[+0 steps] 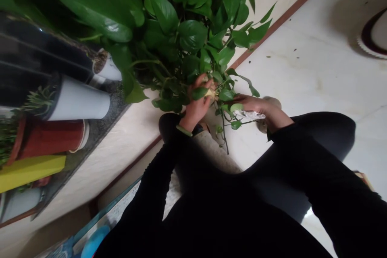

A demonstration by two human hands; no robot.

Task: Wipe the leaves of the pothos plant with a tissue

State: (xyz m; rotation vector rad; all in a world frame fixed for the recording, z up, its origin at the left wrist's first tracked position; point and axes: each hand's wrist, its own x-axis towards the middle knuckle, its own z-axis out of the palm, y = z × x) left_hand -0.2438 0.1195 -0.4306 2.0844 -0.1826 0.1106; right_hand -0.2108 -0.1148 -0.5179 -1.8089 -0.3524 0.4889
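Observation:
A large leafy pothos plant (193, 34) fills the top of the head view, its vines trailing down in front of me. My left hand (197, 102) reaches into the lower vines with bent fingers closed around part of a vine; leaves cover some of them. Something yellowish (211, 94) shows at its fingertips. My right hand (250, 104) is just to the right, against the hanging leaves, its fingers partly hidden. A crumpled white tissue or cloth (249, 114) sticks out beneath its palm.
On a dark stone ledge (87, 129) at left stand a white pot (81, 98), a red pot (53, 137), a yellow planter (33, 169) and a small white pot (109, 68). Dark bits lie on the pale floor (317, 72). A round white-edged object (375, 36) is at far right.

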